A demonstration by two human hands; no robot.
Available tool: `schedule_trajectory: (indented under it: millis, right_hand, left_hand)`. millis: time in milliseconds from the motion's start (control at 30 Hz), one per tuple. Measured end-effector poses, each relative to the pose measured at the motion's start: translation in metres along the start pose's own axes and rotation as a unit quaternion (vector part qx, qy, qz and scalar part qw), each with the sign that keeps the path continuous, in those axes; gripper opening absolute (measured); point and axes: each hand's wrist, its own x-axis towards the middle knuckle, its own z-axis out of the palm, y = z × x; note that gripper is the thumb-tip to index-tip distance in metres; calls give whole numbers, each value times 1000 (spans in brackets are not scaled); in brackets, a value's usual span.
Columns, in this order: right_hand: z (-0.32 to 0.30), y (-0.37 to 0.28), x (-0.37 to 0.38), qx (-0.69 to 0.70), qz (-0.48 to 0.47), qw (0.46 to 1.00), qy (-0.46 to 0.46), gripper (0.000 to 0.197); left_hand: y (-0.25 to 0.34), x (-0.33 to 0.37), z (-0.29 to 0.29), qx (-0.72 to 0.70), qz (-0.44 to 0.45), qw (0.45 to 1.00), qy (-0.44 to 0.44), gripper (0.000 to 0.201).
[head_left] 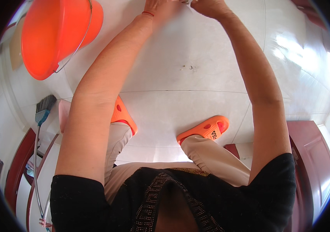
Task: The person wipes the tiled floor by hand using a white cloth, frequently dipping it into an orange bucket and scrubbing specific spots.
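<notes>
orange plastic bucket (56,33) with a wire handle is seen at upper left, well apart from the hands. left hand (154,5) and right hand (207,5) are raised together at the top edge, perhaps on a pale item (185,1); their grip cannot be told. orange slippers (205,129) rest on white tiled floor (180,89).

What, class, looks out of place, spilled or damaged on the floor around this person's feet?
Little stands out. The orange bucket appears tilted at upper left, though the fisheye lens may exaggerate that. A few small dark specks mark the white tiled floor. No spill shows. Both hands are cut off at the top edge.
</notes>
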Motion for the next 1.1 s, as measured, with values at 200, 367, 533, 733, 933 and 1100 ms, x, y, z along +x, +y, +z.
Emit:
schedule_trajectory:
  millis: [200, 367, 533, 733, 933, 1100]
  right_hand:
    - [9, 4, 7, 45, 21, 998, -39, 17]
    - [47, 9, 9, -27, -34, 999, 8, 11]
    - [61, 9, 20, -66, -99, 993, 12, 7]
    - [60, -3, -19, -25, -138, 989, -48, 6]
    - [24, 2, -114, 3, -46, 997, -63, 11]
    - [-7, 3, -184, -27, 40, 989, -143, 9]
  left_hand:
    - [-21, -4, -2, -28, -1, 996, -90, 8]
    - [-30, -5, 4, 38, 7, 993, -116, 11]
    - [-21, -22, 6, -55, -38, 998, 0, 9]
    - [4, -72, 5, -13, -93, 990, -102, 7]
    - [87, -95, 44, -35, -89, 988, -119, 13]
    - [153, -106, 52, -66, -43, 976, -203, 14]
